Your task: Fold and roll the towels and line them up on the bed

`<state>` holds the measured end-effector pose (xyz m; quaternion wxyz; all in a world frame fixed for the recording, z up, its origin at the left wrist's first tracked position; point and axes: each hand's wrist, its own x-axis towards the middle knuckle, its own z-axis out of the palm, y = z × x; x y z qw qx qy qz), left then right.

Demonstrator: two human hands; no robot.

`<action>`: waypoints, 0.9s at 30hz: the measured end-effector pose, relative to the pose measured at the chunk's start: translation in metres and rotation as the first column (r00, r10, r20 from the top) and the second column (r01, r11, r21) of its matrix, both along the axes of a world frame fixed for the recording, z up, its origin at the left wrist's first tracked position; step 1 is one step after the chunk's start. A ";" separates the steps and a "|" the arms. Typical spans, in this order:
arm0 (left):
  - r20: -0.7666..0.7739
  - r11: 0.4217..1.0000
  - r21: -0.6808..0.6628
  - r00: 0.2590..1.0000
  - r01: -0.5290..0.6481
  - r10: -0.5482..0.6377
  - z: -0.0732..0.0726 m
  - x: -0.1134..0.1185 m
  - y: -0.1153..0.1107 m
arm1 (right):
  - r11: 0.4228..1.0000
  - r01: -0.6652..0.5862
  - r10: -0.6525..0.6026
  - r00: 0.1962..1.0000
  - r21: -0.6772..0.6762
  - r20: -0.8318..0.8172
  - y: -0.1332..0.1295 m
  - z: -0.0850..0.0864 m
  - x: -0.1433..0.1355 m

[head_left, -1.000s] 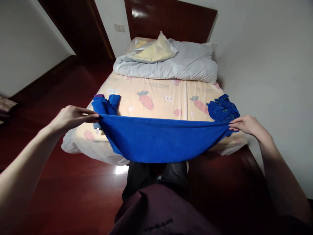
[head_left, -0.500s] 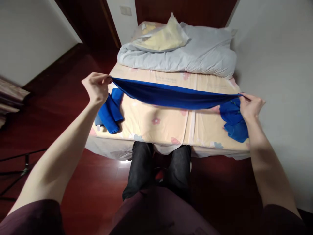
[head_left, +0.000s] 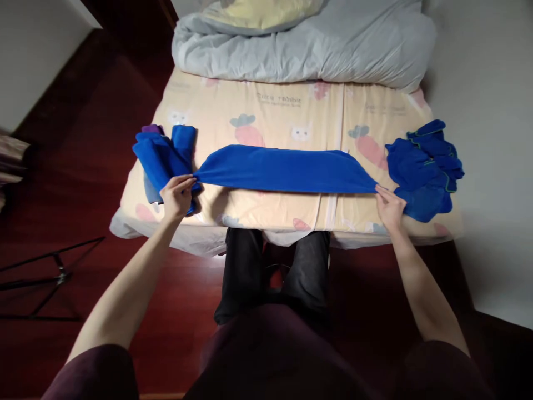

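Note:
A long blue cloth (head_left: 283, 169) is stretched sideways over the patterned bed sheet (head_left: 287, 214). My left hand (head_left: 178, 194) pinches its left near corner, beside a pile of folded blue cloths (head_left: 156, 158). At the other end, my right hand (head_left: 390, 205) is closed on the right near corner, next to a crumpled heap of blue cloths (head_left: 425, 166) with green edging. Between my hands the near edge is taut, and the far edge bulges away from me.
A grey quilt (head_left: 312, 53) with a yellow pillow (head_left: 266, 12) lies at the bed's far end. Walls stand at both sides. A black metal stand (head_left: 60, 272) is on the red floor at the left. My legs touch the bed's near edge.
Both hands have come down and nearer to me with the cloth, which now spreads flatter over the sheet. The view has tilted down, showing more of both blue piles.

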<state>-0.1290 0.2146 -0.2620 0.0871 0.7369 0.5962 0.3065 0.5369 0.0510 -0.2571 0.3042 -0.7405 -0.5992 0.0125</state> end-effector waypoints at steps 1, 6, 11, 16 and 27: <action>-0.026 1.000 -0.022 0.999 0.021 -0.021 -0.013 -0.003 -0.004 | 0.999 -0.006 0.006 1.000 -0.037 -0.005 -0.005 -0.013 -0.002; -0.291 0.969 -0.153 0.929 0.192 -0.230 -0.055 -0.012 -0.021 | 0.977 -0.041 0.035 0.999 -0.211 -0.031 -0.032 -0.063 -0.011; -0.462 0.916 -0.267 0.795 0.299 -0.393 -0.067 -0.008 -0.021 | 0.964 -0.009 0.001 1.000 -0.266 -0.028 -0.049 -0.082 -0.016; -0.495 0.920 -0.293 0.783 0.259 -0.378 -0.063 -0.009 -0.018 | 0.969 0.000 -0.006 1.000 -0.248 -0.022 -0.056 -0.080 -0.014; -0.466 0.887 -0.403 0.783 0.225 -0.411 -0.048 -0.014 -0.064 | 0.900 0.099 -0.060 0.993 -0.424 0.105 -0.086 -0.064 -0.023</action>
